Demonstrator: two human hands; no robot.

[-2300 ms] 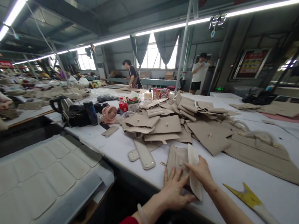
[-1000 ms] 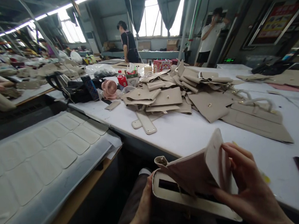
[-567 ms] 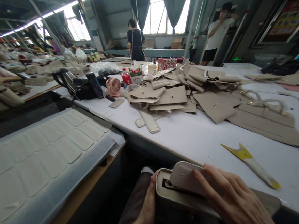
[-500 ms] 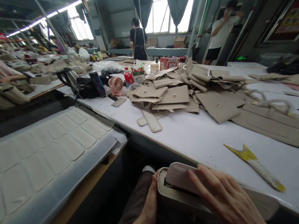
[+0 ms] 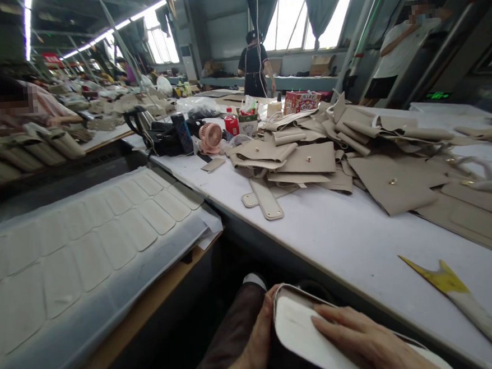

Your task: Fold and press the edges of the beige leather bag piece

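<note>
A cream, rounded-end bag panel lies over my lap at the bottom of the view, just below the white table's near edge. My left hand cups its rounded left end, fingers curled against the rim. Over its top face my right hand lies flat, fingers stretched toward the left. The flap seen earlier is pressed down under that hand.
A heap of beige bag pieces covers the table's middle and right. A yellow-tipped scraper lies near the front right. A pink fan, a bottle and a black bag stand at the back. A sheet of cream pads lies at left. People stand at the back.
I lifted the piece off the table onto my lap and folded its flap down; my right hand now presses flat on it. The view has swung left.
</note>
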